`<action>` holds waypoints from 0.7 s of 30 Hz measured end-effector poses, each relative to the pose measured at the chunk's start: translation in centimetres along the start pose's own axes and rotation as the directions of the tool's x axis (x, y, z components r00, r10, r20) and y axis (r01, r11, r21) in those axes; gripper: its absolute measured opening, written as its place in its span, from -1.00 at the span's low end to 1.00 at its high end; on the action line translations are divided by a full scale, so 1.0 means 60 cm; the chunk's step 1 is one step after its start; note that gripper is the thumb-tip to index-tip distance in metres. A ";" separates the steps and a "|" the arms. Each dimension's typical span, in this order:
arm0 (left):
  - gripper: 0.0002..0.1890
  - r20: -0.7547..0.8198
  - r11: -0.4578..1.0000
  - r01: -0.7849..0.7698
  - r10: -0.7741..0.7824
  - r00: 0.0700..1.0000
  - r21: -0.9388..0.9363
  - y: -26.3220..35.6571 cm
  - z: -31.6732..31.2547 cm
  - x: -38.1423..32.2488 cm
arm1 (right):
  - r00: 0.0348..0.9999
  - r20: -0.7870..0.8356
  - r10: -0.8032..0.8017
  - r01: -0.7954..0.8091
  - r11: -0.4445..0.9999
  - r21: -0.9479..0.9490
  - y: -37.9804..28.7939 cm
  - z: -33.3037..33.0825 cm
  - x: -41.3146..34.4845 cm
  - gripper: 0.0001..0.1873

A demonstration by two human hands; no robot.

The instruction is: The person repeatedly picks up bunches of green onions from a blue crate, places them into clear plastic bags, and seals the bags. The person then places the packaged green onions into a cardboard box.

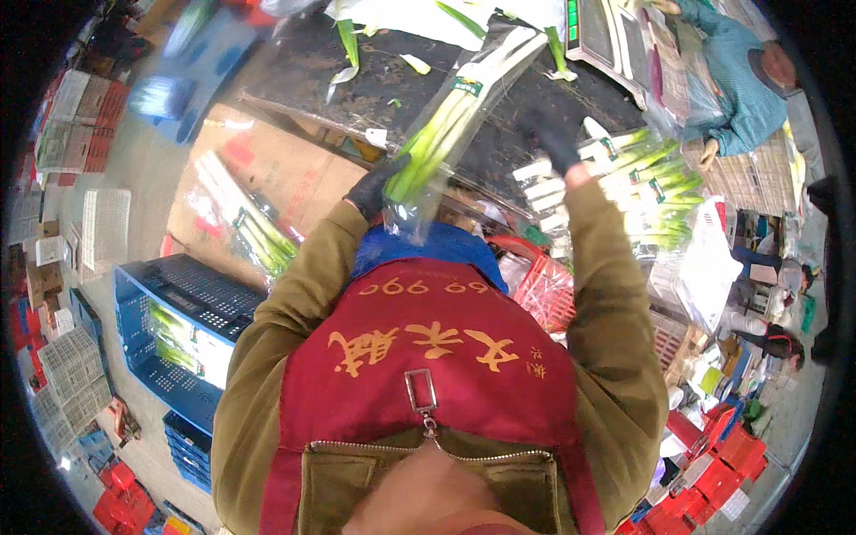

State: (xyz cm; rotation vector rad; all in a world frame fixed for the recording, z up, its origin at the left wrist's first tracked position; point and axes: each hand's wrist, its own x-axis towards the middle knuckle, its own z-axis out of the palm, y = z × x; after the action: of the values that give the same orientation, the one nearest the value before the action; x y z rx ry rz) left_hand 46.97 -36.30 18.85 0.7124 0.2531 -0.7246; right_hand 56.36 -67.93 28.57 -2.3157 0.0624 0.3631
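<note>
A clear plastic bag of leeks (461,100) with a green label lies slanted over the front edge of the dark table (281,67). My left hand (378,190), in a dark glove, holds the bag at its leafy end. My right hand (558,144), also dark-gloved, is blurred above the table, between that bag and a pile of bagged leeks (642,180) on the right; its fingers cannot be made out. Another bagged bunch of leeks (244,214) rests on a cardboard sheet (301,180) at the left.
A blue crate (167,394) with packed leeks stands at the lower left. A scale (602,47) bearing leeks is at the top right, near a co-worker in a blue-green top (742,100). A red basket (545,294) holds plastic bags beside my apron.
</note>
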 end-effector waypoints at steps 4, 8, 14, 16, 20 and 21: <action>-0.47 -0.246 0.858 0.159 -0.040 0.969 0.488 0.001 -0.018 -0.009 | 0.913 0.405 0.053 -0.293 0.776 0.558 0.055 0.168 -0.132 -0.59; -0.47 -0.164 0.473 0.033 0.238 0.957 0.881 -0.005 0.024 -0.002 | 0.897 0.404 0.177 -0.429 0.562 0.707 0.047 0.275 -0.159 -0.67; -0.52 -0.049 0.962 0.000 0.014 0.999 0.271 0.008 0.044 -0.003 | 0.930 0.267 0.251 -0.303 0.119 0.945 0.055 0.268 -0.182 -0.81; -0.56 -0.078 0.994 0.110 -0.107 0.991 0.028 0.005 0.028 0.002 | 0.918 0.350 0.186 -0.371 0.095 0.924 0.066 0.262 -0.199 -0.76; -0.51 -0.184 0.865 0.118 -0.030 0.982 0.488 -0.010 0.002 0.011 | 0.845 0.405 0.350 -0.509 0.293 0.809 0.074 0.289 -0.201 -0.57; -0.52 -0.105 0.808 0.038 0.030 0.994 0.588 -0.011 0.002 0.014 | 0.915 0.327 0.235 -0.394 0.352 0.849 0.074 0.298 -0.198 -0.56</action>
State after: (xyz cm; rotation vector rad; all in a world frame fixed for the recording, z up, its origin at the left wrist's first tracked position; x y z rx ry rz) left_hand 47.14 -37.18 18.25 1.3538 0.1234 -0.7742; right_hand 39.99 -59.06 16.99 -1.1285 0.5240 0.5309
